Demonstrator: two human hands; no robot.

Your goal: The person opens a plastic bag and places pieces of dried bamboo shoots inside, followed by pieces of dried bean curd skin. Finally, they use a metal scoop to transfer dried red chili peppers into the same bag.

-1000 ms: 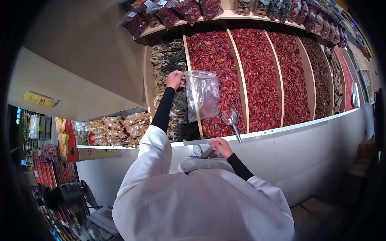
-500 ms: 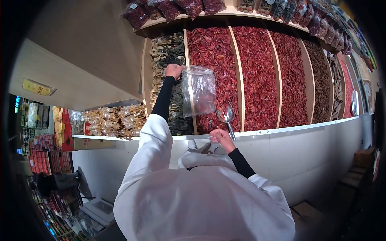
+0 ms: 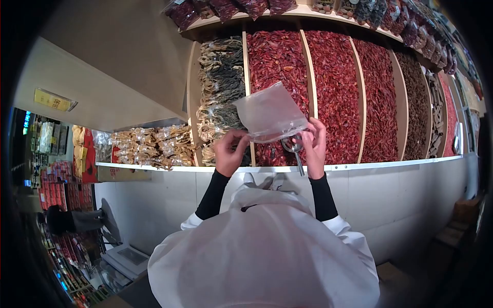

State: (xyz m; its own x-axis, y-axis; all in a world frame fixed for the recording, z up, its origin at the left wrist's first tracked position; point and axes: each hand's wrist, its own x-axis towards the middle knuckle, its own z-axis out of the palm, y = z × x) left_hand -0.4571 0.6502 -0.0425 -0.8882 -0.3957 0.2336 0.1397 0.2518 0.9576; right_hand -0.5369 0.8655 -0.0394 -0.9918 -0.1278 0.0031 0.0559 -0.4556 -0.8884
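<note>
A clear plastic bag (image 3: pixel 271 112) stretches between my two hands above the first bin of red dried chilies (image 3: pixel 277 61). My left hand (image 3: pixel 230 150) pinches the bag's near left corner, thumb against fingers. At the near right corner my right hand (image 3: pixel 315 146) grips the bag's edge between thumb and fingers. The bag looks flat, with nothing visible inside. Partly behind my right hand, a metal scoop (image 3: pixel 294 146) rests on the chilies, its handle pointing toward me over the white front edge of the bins.
More chili bins (image 3: pixel 333 92) extend right, separated by wooden dividers (image 3: pixel 358 102). Bundled dark and pale dried goods (image 3: pixel 222 77) lie left of the chilies. Packed bags (image 3: pixel 254 7) line the upper shelf. A slanted panel with a yellow price tag (image 3: pixel 54 99) stands left. Another person (image 3: pixel 77 220) is at lower left.
My right hand has risen from near the scoop handle to the bag. My left hand has come down toward me, and the bag has swung from hanging to being held out between both hands.
</note>
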